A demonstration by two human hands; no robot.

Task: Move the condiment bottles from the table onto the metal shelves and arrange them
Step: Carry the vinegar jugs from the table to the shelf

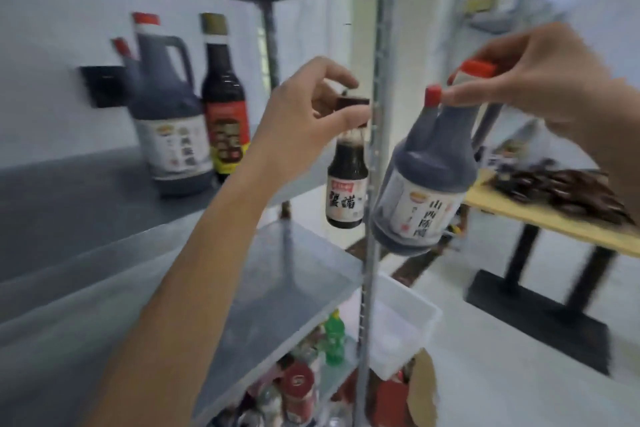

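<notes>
My left hand (311,111) grips the dark cap of a small dark sauce bottle (346,191), which hangs in the air just left of the shelf's front post (372,184). My right hand (540,80) holds a big dark vinegar jug (426,184) by its red-capped top; the jug hangs tilted to the right of the post. On the metal shelf (86,204) to the left stand a large dark jug with a handle (169,114) and a tall dark bottle with a red label (223,104). A third red-capped bottle (123,48) peeks out behind them.
A lower shelf (294,270) lies below the small bottle, and several bottles (301,388) crowd the level under it. A white bin (401,319) sits on the floor by the post. The wooden table (554,222) with dark packets stands at the right.
</notes>
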